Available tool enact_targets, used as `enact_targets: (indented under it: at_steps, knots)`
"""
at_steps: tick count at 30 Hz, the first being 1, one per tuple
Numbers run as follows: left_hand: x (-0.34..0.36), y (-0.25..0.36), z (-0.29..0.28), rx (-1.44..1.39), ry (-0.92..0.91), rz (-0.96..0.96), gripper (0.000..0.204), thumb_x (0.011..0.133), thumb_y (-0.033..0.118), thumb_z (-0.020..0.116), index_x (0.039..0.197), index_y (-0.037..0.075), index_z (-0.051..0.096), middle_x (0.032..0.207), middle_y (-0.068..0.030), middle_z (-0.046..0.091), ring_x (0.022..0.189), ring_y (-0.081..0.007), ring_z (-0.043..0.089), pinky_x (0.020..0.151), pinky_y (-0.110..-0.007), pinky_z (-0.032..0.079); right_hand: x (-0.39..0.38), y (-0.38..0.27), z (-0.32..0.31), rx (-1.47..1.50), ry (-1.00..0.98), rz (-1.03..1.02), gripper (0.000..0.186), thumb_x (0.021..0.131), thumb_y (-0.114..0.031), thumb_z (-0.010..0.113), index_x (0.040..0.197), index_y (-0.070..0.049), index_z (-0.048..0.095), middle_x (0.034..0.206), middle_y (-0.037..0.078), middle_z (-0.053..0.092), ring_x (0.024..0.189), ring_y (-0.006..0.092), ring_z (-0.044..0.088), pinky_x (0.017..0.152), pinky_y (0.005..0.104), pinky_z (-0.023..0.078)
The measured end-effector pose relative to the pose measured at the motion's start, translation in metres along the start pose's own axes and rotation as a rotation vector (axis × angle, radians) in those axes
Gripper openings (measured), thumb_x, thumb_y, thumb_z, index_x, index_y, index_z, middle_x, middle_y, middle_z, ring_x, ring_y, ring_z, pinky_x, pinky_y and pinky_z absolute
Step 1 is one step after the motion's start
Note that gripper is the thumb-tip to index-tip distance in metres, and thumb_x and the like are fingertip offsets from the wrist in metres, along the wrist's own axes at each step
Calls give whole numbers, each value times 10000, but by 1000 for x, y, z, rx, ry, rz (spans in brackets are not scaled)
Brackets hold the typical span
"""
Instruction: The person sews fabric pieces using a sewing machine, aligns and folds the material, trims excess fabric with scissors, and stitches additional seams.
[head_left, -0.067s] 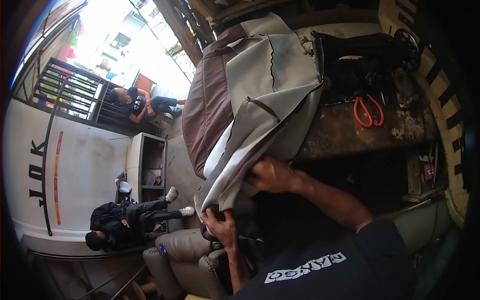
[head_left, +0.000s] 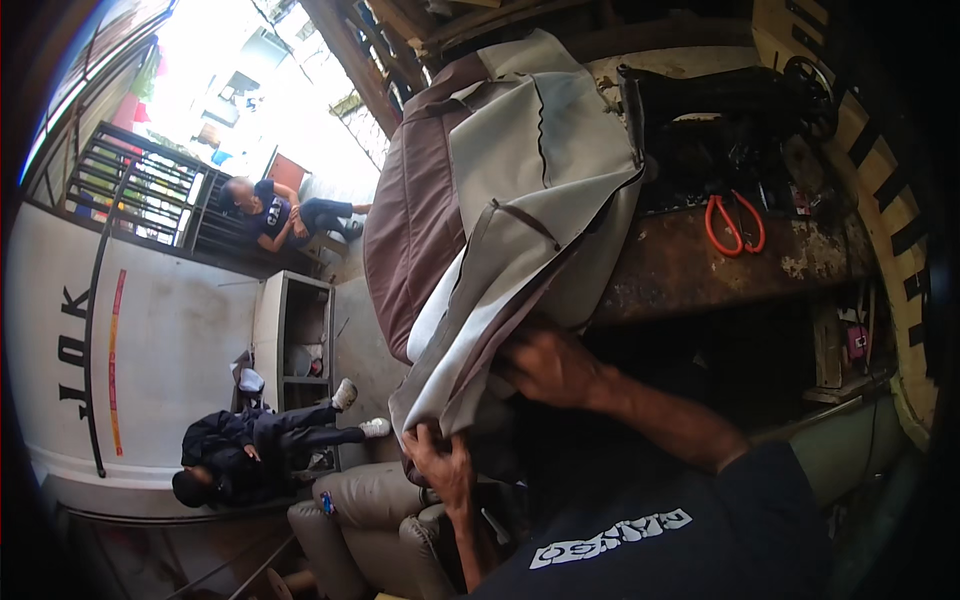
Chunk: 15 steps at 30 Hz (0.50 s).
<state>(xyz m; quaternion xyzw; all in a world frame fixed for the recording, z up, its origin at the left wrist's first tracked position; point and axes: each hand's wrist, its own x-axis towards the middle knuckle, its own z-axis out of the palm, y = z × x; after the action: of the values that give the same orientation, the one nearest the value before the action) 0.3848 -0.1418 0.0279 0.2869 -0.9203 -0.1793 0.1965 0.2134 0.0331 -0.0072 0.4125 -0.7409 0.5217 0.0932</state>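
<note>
A large cover [head_left: 410,230] of maroon and grey material, with seams and dark edging, drapes from the bench beside a black sewing machine [head_left: 715,95] down toward my body. My left hand [head_left: 445,460] is closed on the lower end of its grey folded strip, fingertips curled at the edge. My right hand [head_left: 550,365] grips the cover's inner edge a little higher and to the right, its fingertips partly hidden by the material. Orange-handled scissors [head_left: 735,225] lie on the worn bench [head_left: 680,280] below the machine.
At the left, one person [head_left: 265,215] sits by a barred railing [head_left: 130,185]; another, in dark clothes [head_left: 255,450], sits by a white wall [head_left: 170,330]. An open cabinet [head_left: 300,335] stands near them. Padded grey upholstery [head_left: 370,530] is at the bottom, beside my left forearm.
Both my hands have shifted slightly downward with the material, still gripping it. The fold near my right hand hangs a little differently.
</note>
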Motion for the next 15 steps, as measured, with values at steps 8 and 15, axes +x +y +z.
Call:
enact_targets:
  at_steps: [8,15]
  knots:
    - [-4,91,-163,-129,-927,572,395,862,159,730,1179,-46,615,1065,-220,686,831,-307,690,798,-399,539,-80,18,39,-286,85,35,399,884,-244,746,1212,-27,681,1217,185,660,1141,316,628,1049,451,461]
    - [-3,161,-95,-138,-1848,832,407,950,267,667,1184,-62,610,844,-221,681,701,-339,674,671,-422,537,-114,14,-4,132,123,214,461,944,-303,715,1297,-17,636,1257,171,656,1173,255,618,1055,413,465]
